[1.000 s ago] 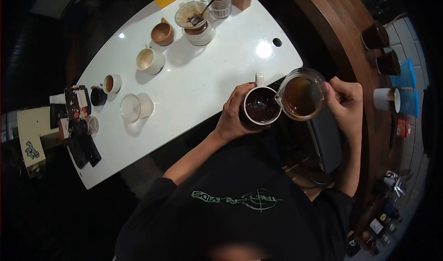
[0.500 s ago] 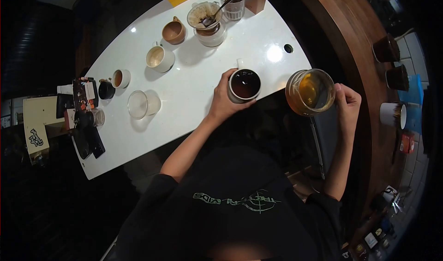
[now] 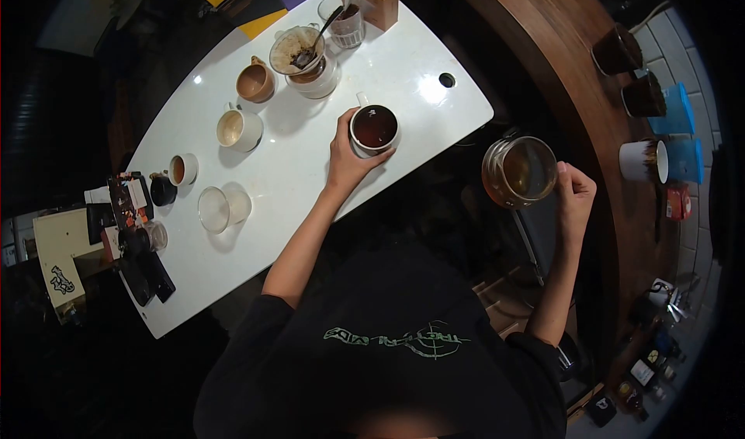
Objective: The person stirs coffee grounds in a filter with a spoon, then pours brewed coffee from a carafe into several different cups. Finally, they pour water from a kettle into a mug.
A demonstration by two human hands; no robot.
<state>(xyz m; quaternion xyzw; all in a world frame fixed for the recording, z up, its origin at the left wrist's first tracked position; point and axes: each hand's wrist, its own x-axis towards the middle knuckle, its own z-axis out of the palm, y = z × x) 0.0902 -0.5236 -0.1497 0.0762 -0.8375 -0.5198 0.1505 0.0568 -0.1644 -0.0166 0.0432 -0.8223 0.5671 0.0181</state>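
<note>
My left hand point(image 3: 351, 156) is wrapped round the side of a white mug point(image 3: 393, 138) filled with dark brown liquid. The mug is over the front edge of the white table, its handle pointing away from me; whether its base touches the tabletop is hard to tell. Off to the right, beyond the table's edge, my right hand point(image 3: 576, 194) grips the handle side of a round glass jug point(image 3: 497, 176). Amber liquid shows inside the jug, which is in the air. The handle itself is mostly hidden by my fingers.
On the white table point(image 3: 423, 140) stand a glass dripper point(image 3: 279, 54) with wet grounds and a spoon, a glass of grounds point(image 3: 351, 31), a cardboard box point(image 3: 372, 0), a brown cup point(image 3: 255, 83), a cream mug point(image 3: 247, 131) and an empty glass point(image 3: 225, 208). A wooden counter point(image 3: 543, 58) curves along the right.
The view has turned, so the table and its cups appear farther left. The jug now appears farther from the table's edge. Both hands keep their holds.
</note>
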